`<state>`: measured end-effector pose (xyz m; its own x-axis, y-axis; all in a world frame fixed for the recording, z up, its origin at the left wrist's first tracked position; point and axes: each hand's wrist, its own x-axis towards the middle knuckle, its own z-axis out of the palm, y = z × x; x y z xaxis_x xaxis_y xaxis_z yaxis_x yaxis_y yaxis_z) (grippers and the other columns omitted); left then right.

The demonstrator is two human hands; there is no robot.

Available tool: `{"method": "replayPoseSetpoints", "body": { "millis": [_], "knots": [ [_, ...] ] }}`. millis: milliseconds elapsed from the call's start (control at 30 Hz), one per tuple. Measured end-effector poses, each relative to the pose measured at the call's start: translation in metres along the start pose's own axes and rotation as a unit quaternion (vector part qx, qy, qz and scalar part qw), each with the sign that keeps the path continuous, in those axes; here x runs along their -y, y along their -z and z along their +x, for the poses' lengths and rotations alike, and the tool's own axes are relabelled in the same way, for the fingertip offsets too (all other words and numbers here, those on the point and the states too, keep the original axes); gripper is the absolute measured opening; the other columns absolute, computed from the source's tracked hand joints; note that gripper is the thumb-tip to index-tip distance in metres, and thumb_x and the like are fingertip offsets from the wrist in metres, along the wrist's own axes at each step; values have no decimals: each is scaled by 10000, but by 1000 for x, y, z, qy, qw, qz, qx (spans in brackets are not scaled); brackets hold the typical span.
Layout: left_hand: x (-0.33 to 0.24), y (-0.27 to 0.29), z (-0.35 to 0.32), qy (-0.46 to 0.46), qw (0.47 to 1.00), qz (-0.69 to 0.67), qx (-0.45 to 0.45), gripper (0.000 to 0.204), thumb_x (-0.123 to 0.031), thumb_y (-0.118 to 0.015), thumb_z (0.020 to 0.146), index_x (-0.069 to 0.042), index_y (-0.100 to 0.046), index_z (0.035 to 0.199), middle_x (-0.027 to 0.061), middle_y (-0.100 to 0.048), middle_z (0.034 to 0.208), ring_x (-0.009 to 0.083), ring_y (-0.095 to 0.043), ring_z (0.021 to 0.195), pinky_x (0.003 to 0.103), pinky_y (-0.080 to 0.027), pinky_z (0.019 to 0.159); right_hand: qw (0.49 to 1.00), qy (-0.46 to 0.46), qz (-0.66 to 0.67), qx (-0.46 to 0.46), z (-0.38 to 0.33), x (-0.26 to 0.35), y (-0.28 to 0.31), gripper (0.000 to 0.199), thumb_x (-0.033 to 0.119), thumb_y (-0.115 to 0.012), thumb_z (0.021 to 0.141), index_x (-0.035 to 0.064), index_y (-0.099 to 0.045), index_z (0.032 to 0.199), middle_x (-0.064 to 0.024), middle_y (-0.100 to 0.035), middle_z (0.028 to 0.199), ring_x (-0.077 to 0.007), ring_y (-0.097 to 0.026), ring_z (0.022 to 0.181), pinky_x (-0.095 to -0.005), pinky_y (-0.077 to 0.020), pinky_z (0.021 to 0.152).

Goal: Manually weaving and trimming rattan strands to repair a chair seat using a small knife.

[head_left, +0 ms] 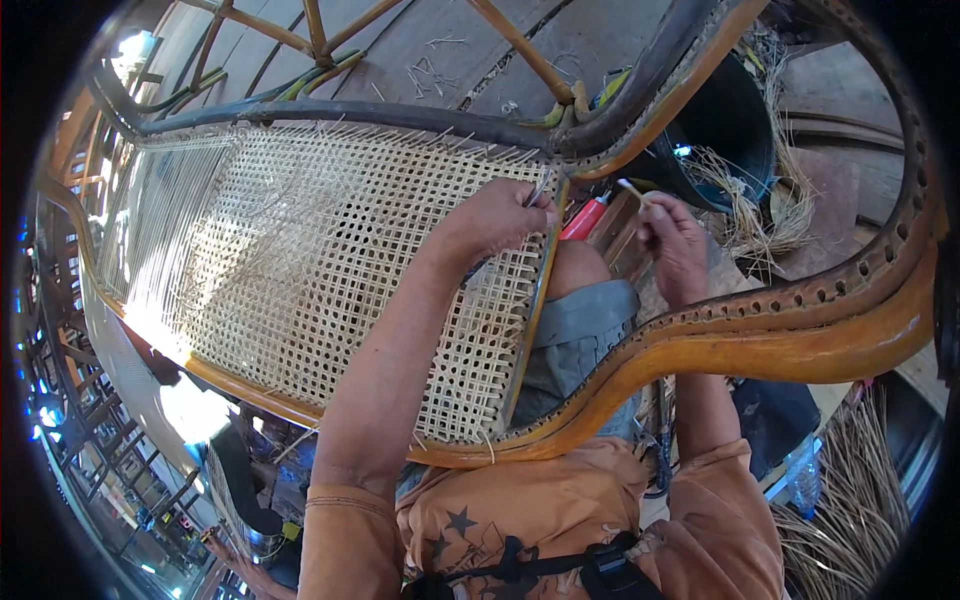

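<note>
Gripping a thin shiny tool [541, 184], your left fingers [533, 213] are over the pale woven cane panel [345, 225]; right of it, your right fingers [660, 212] pinch a pale thin stick [630, 189].

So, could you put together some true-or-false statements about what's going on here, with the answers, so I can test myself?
1. The left hand grips a slim, shiny, metal-looking tool over a pale, woven cane panel. True.

2. The right hand is empty. False: it pinches a thin, pale, stick-like piece.

3. The glossy, orange-brown wooden frame has a row of holes along its curved part at the right. True.

4. The round, black bucket is at the lower left of the picture. False: it is at the upper right.

5. The short-sleeved shirt is plain blue. False: it is orange-brown with dark stars.
</note>
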<state>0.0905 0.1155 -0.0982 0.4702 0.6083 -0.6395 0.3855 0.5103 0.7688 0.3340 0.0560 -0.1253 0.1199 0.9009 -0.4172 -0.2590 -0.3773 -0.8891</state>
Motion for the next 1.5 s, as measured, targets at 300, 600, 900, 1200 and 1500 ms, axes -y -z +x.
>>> {"method": "replayPoseSetpoints", "body": {
  "millis": [300, 600, 900, 1200, 1500],
  "knots": [
    [-13, 20, -4, 128, 990, -10, 60, 197, -249, -647, 787, -76, -574, 730, -11, -513, 578, 79, -449, 452, 226, -353, 423, 997, 35, -55, -47, -18, -7, 94, 174, 158, -543, 923, 46, -595, 1045, 12, -550, 730, -59, -476, 614, -173, -361, 540],
    [-12, 15, 4, 105, 993, 43, 34, 146, -164, -604, 680, -31, -560, 638, 25, -503, 553, 109, -442, 430, 257, -347, 407, 989, 16, -127, -79, -17, -13, 104, 159, 144, -535, 925, 37, -587, 1030, 23, -540, 727, -42, -460, 598, -166, -356, 537],
    [-16, 12, 15, 120, 979, 162, 37, 196, -200, -625, 658, -28, -559, 594, 41, -506, 507, 132, -453, 413, 297, -340, 393, 997, -3, 7, -81, -14, -9, 101, 164, 160, -544, 922, 40, -601, 1019, 25, -558, 728, -48, -468, 595, -176, -364, 535],
    [-22, 2, 16, 59, 965, 255, -21, 453, -398, -662, 702, 14, -560, 546, 97, -511, 479, 196, -491, 439, 358, -403, 478, 890, 190, -407, -73, 12, -15, 101, 178, 162, -572, 895, 25, -609, 1003, -48, -584, 729, -135, -549, 667, -240, -446, 618],
    [9, 13, -88, -16, 867, 448, -217, 396, -387, -589, 806, 8, -610, 786, 188, -622, 753, 347, -624, 738, 445, -482, 671, 719, 249, -646, -57, 5, 21, 62, 185, 90, -573, 850, 37, -606, 1024, -127, -591, 972, -262, -573, 875, -336, -464, 776]
  ]
}}
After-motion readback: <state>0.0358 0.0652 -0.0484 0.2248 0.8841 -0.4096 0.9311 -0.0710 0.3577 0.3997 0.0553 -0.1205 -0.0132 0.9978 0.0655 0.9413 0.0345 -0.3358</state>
